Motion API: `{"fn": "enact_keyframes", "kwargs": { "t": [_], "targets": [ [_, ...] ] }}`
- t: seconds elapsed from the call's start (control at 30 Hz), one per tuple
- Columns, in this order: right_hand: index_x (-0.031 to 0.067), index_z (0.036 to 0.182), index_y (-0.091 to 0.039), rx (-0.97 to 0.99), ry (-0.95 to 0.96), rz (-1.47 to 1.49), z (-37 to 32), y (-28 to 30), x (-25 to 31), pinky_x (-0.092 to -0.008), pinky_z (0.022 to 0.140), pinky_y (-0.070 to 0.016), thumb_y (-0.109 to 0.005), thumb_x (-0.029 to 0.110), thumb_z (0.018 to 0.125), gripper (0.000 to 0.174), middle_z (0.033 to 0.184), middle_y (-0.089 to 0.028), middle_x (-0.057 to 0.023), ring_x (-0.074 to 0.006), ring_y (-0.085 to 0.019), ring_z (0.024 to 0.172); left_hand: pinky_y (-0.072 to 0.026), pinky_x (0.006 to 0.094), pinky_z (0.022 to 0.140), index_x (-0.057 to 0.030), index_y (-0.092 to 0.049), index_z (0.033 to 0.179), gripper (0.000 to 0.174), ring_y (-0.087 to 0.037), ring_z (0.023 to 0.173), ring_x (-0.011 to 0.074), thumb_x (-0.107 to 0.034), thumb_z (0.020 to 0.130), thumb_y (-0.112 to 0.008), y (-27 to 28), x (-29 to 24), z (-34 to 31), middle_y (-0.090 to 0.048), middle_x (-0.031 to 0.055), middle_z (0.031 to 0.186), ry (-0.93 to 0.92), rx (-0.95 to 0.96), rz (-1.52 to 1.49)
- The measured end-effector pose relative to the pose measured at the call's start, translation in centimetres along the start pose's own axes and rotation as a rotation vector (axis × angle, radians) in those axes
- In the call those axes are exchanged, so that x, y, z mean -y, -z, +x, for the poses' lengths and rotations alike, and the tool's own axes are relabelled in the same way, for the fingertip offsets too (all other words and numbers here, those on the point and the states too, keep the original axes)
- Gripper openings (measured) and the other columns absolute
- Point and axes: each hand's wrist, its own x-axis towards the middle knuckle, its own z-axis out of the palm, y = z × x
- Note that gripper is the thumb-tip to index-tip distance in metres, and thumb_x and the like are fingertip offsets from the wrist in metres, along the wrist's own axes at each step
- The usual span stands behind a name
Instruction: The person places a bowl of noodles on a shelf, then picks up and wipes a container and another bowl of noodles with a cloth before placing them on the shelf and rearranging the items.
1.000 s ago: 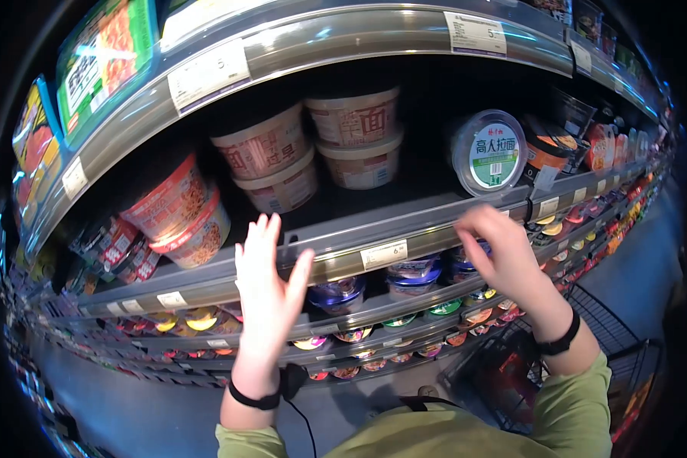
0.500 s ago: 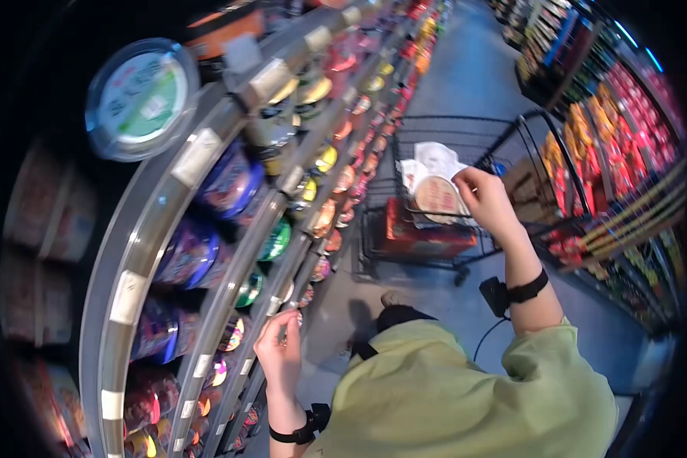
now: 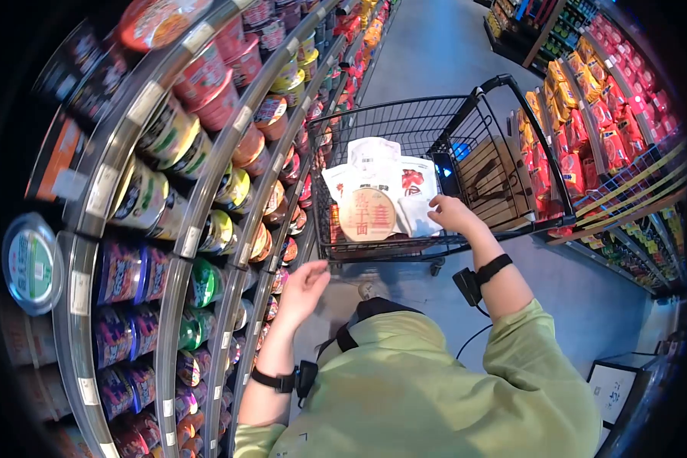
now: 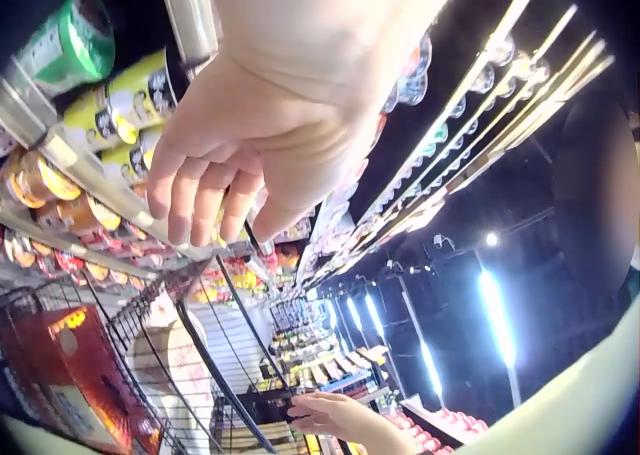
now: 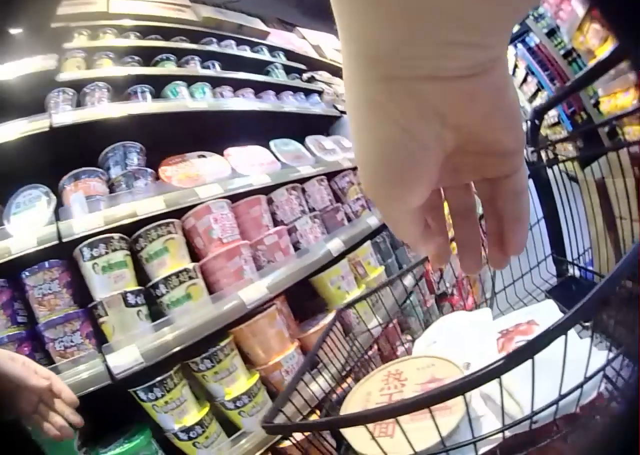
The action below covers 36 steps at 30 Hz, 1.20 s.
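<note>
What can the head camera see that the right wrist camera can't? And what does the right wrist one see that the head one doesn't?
Only the head view shows the green shirt and the black wrist straps.

Only the right wrist view shows the high rows of small tubs.

Both show the left grip, the right grip, the cart with the round tub and a white pack inside, and the purple cups on the shelves.
</note>
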Motion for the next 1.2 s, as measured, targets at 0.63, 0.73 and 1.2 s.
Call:
{"fn": "enact_keyframes", "kwargs": {
  "t": [0.63, 0.73, 1.2],
  "targets": [
    [0.0134, 0.114, -0.065, 0.521, 0.04, -0.446, 15.9, -10.0, -4.6, -0.0428, 0.082, -0.0527, -0.067, 0.045, 0.075, 0.05, 0.109, -0.069, -0.0155, -0.0325, -0.067, 0.097, -0.054, 0.0248, 0.059, 0.006, -0.029, 0.143, 0.08, -0.065, 0.095, 0.0227, -0.024, 0.085, -0.075, -7.6, 4.4, 19.5, -0.058, 0.0199, 0.12, 0.621, -0.152, 0.137],
    [0.014, 0.115, -0.064, 0.547, 0.229, -0.41, 16.5, -7.7, -4.8, -0.0448, 0.072, -0.0554, -0.063, 0.031, 0.076, 0.043, 0.105, -0.069, -0.017, -0.0355, -0.069, 0.089, -0.0544, 0.0298, 0.063, 0.0057, -0.033, 0.14, 0.078, -0.065, 0.088, 0.0205, -0.028, 0.084, -0.074, -7.8, 5.3, 20.1, -0.063, 0.0173, 0.115, 0.63, -0.132, 0.059],
    [-0.0005, 0.131, -0.052, 0.437, -0.186, 0.89, 11.2, 1.5, 1.3, -0.0341, 0.086, -0.0506, -0.043, 0.002, 0.09, 0.042, 0.118, -0.063, -0.0151, -0.0238, -0.062, 0.105, -0.0492, 0.0316, 0.083, -0.0019, -0.046, 0.121, 0.046, -0.061, 0.095, 0.0173, -0.028, 0.091, -0.069, -8.6, -0.8, 20.1, -0.063, 0.0128, 0.106, 0.324, -0.109, -0.181]
  ]
}}
